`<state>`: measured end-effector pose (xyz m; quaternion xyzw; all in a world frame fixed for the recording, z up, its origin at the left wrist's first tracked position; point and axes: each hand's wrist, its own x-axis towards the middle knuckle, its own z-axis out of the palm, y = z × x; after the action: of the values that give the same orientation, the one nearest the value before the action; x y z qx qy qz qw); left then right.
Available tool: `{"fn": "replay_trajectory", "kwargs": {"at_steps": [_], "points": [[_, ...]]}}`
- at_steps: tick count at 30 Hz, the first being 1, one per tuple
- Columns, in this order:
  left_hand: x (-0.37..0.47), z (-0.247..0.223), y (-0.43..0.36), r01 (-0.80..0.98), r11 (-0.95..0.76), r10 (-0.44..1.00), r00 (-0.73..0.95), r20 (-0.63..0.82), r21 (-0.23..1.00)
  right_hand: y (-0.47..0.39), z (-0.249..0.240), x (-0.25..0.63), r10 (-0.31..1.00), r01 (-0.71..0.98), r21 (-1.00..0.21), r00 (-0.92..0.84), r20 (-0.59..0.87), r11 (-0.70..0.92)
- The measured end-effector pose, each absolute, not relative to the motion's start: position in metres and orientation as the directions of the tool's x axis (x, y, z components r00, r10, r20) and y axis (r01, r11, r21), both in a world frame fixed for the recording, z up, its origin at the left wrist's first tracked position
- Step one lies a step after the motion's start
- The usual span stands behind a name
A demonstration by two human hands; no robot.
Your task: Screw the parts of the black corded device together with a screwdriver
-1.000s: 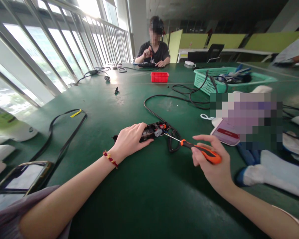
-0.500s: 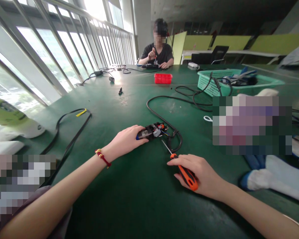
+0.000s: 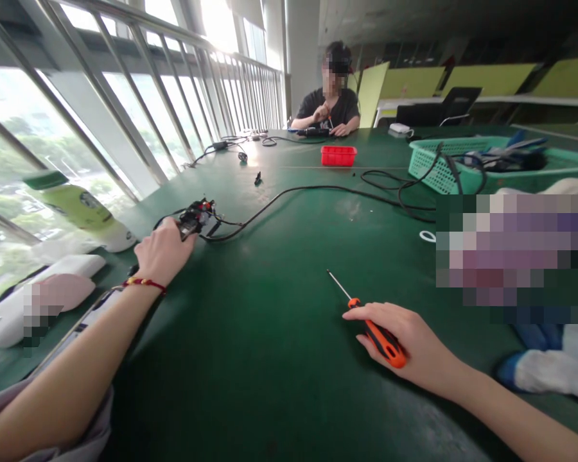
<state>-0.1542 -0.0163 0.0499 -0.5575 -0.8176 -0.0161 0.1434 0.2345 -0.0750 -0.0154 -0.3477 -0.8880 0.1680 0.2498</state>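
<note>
My left hand [image 3: 166,250] is closed around a small black device [image 3: 196,217] with exposed wires and inner parts, at the left side of the green table [image 3: 250,333]. A black cable [image 3: 279,196] runs from the device toward the right. In my right hand [image 3: 404,337] lies an orange and black screwdriver [image 3: 384,345], its thin metal shaft pointing up and left. The screwdriver's tip is over the tabletop, well apart from the device.
A bottle with a green cap [image 3: 84,212] stands at left near the railing. Farther off are a small black piece [image 3: 257,178], a red tray [image 3: 338,156] and a green basket [image 3: 443,168] holding cables and tools. Another person [image 3: 325,106] sits across the table.
My left hand has carried the device leftward and away from the screwdriver, drawing the cable out straighter. The right hand keeps its hold on the screwdriver. The view has turned slightly left.
</note>
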Motion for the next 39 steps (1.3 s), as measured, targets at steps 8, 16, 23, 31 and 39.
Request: {"fn": "replay_trajectory", "kwargs": {"at_steps": [8,16,23,31,39], "points": [[-0.16,0.05,-0.021,0.911,0.346,0.89,-0.243,0.385,-0.224,-0.075,-0.013,0.233,0.698,0.529,-0.469,-0.626,0.348,0.707],[-0.157,0.05,-0.021,0.92,0.329,0.885,-0.223,0.408,-0.211,-0.075,-0.014,0.233,0.698,0.534,-0.465,-0.637,0.328,0.706],[-0.127,0.067,-0.025,0.936,0.325,0.785,-0.185,0.592,-0.139,-0.077,-0.012,0.235,0.755,0.547,-0.547,-0.591,0.284,0.634],[-0.049,0.051,-0.033,0.963,-0.267,0.844,0.258,0.469,-0.05,-0.076,-0.011,0.235,0.864,0.525,-0.691,-0.377,0.334,0.496],[-0.004,0.011,-0.013,0.795,-0.604,0.763,0.557,0.328,0.054,-0.07,-0.013,0.236,0.94,0.579,-0.742,-0.166,0.297,0.337]]}}
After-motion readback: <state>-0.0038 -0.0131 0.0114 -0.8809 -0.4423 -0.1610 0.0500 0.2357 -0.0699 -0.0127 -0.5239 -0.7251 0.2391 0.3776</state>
